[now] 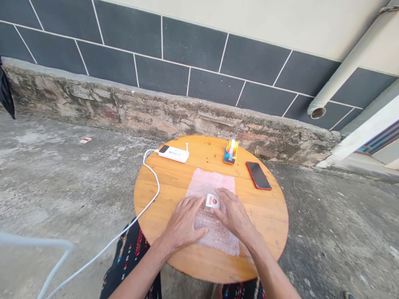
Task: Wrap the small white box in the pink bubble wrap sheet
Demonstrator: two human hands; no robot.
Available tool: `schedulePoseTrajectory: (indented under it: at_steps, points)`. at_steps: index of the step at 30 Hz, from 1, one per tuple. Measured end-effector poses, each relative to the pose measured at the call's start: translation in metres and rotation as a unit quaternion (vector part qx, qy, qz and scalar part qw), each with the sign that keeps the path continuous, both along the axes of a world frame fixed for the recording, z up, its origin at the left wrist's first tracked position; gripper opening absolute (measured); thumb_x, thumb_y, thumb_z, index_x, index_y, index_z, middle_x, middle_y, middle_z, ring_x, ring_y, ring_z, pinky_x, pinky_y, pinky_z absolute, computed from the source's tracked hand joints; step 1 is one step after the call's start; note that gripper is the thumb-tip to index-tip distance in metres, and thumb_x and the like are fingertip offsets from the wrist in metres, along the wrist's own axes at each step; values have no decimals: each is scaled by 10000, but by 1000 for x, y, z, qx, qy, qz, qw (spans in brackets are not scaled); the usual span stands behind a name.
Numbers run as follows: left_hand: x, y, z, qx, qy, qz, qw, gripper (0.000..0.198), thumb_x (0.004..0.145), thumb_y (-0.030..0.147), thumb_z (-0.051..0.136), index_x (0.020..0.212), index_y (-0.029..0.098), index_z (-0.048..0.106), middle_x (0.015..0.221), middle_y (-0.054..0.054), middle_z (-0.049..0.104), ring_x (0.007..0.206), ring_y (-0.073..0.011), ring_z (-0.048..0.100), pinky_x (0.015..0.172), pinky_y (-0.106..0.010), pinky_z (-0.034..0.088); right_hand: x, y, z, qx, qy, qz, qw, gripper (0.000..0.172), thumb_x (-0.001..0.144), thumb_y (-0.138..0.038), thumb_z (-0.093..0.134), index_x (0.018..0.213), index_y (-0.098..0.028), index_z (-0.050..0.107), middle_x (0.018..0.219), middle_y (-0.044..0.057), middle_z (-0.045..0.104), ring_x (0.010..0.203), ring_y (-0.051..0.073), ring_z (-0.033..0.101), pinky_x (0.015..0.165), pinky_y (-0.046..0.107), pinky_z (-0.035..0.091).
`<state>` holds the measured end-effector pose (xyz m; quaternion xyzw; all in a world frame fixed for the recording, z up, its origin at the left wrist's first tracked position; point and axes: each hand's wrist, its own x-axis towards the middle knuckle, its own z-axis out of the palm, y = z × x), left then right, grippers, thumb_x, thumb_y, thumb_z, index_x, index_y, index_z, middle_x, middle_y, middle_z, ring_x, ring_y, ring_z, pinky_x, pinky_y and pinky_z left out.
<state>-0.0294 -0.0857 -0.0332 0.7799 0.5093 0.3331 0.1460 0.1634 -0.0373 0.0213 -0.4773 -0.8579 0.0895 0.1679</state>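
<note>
A small white box (213, 201) with red print lies on a sheet of pinkish clear bubble wrap (218, 232), near the sheet's middle. My right hand (233, 211) is at the box's right side, its thumb by the near edge and its forefinger by the far edge, closed around it. To the left of the box, my left hand (186, 222) lies flat with its fingers stretched out and thumb apart, partly on the bubble wrap and partly over the wood. Its fingertips come close to the box's left edge.
The round wooden table (268, 228) carries a white power bank-like device (173, 153) with a white cable (157, 182), a tape dispenser (231, 152) and a red-edged phone (258, 175). A stone ledge (149, 112) and drainpipe (333, 85) stand behind.
</note>
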Motion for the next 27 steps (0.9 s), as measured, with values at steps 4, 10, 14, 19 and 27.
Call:
schedulePoseTrajectory:
  at_steps: [4, 10, 14, 19, 27]
  points:
    - [-3, 0, -2, 28, -25, 5, 999, 682, 730, 240, 621, 1370, 196, 391, 1358, -87, 492, 1290, -268, 381, 1095, -448, 318, 17, -34, 1, 16, 31, 41, 999, 296, 846, -227, 588, 1141, -218, 589, 1154, 82, 617, 1043, 239, 554, 896, 390, 383]
    - [-7, 1, -7, 82, -76, 44, 993, 397, 803, 172, 519, 1199, 176, 547, 1203, -94, 599, 1219, -256, 467, 1048, -449, 388, 18, -82, -25, 28, -16, 95, 995, 114, 818, -140, 582, 901, -205, 623, 1008, 59, 639, 873, 225, 538, 813, 399, 370]
    - [-9, -7, 2, 88, -76, 32, 993, 314, 805, 183, 534, 1113, 185, 597, 1146, -91, 624, 1194, -260, 489, 1023, -456, 414, 13, -82, -46, 109, -1, 83, 991, 213, 857, -58, 440, 773, -185, 588, 920, 65, 650, 809, 212, 533, 777, 399, 358]
    - [-5, -25, 24, 76, 14, -17, 997, 444, 696, 241, 673, 1134, 227, 600, 1285, -83, 551, 1263, -316, 410, 1053, -513, 361, 12, -76, -38, 105, 50, 56, 992, 199, 873, -78, 418, 853, -189, 582, 963, 74, 663, 808, 201, 558, 788, 388, 372]
    - [7, -12, 25, 88, 80, -21, 993, 224, 779, 95, 570, 936, 228, 658, 1278, -49, 557, 1281, -273, 388, 1092, -508, 300, 19, -64, -5, 29, 93, 46, 994, 150, 856, -117, 466, 785, -195, 572, 981, 64, 668, 854, 203, 597, 793, 364, 402]
